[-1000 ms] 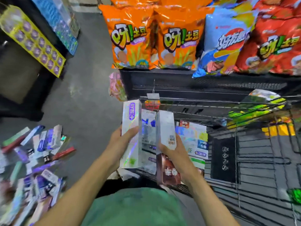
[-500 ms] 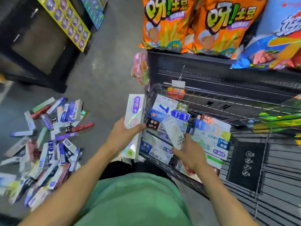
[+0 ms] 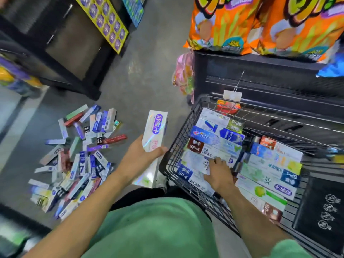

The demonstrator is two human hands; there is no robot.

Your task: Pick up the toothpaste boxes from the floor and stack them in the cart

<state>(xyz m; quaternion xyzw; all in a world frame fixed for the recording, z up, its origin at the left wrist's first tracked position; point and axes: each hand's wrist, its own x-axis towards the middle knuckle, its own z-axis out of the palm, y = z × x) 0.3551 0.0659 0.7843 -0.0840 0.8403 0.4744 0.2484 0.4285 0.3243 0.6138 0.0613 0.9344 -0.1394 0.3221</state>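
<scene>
My left hand (image 3: 141, 157) grips a white holographic toothpaste box (image 3: 154, 131) with a purple logo, held upright just left of the black wire cart (image 3: 173, 146). Inside the cart, my right hand (image 3: 218, 174) lies on a white box (image 3: 201, 162), fingers curled over its edge, laying it onto the left stack of toothpaste boxes (image 3: 214, 138). A second stack (image 3: 270, 168) fills the cart further right. Several more boxes lie in a loose pile (image 3: 78, 157) on the grey floor at the left.
A black shelf (image 3: 260, 75) with orange snack bags (image 3: 223, 25) stands behind the cart. A dark display stand (image 3: 61, 53) with a yellow card sits at the upper left. Bare grey floor (image 3: 141, 71) separates pile and cart. My green-clad knee (image 3: 154, 226) fills the bottom.
My right hand lowered its white box from upright above the cart down flat onto the left stack. My left hand shifted left with its box, and the view tilted down toward the floor pile.
</scene>
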